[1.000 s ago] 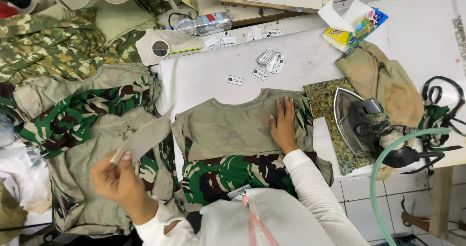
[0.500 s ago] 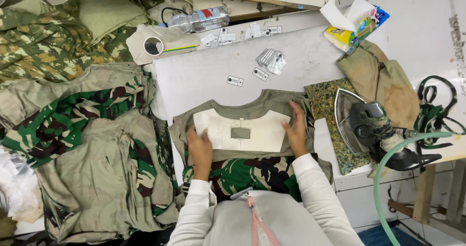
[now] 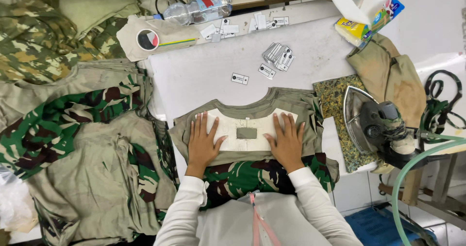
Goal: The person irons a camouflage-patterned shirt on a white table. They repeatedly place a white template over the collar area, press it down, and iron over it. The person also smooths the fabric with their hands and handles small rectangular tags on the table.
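- A white padded pressing table [image 3: 204,73] is seen from above in a garment workshop, with white floor tiles visible beyond its right edge.
- An olive shirt [image 3: 291,103] is laid flat on the table, its neckline turned away from the person, and a white template sheet [image 3: 247,124] is spread across its upper part.
- The left hand [image 3: 201,141] is pressed palm-down on the left end of the sheet, fingers spread and flat, nothing gripped.
- The right hand [image 3: 287,141] is laid likewise on the right end, fingers extended and released.
- Between the two sets of fingers, a small grey rectangular patch [image 3: 246,133] is seen in the middle of the sheet, touched by neither hand.
- Below the wrists, a green camouflage garment [image 3: 242,178] is draped over the table's near edge.
- Beyond the fingertips, small white labels [image 3: 277,57] are scattered and stacked on the table.
- Well to the right of the right fingers, a steam iron [image 3: 378,124] is rested on a mottled pad [image 3: 335,100], with a green hose [image 3: 412,173] attached.
- Left of the left fingers, olive and camouflage garments [image 3: 82,144] are heaped.
- Far beyond the fingertips, a plastic water bottle [image 3: 196,9] is lying on its side.
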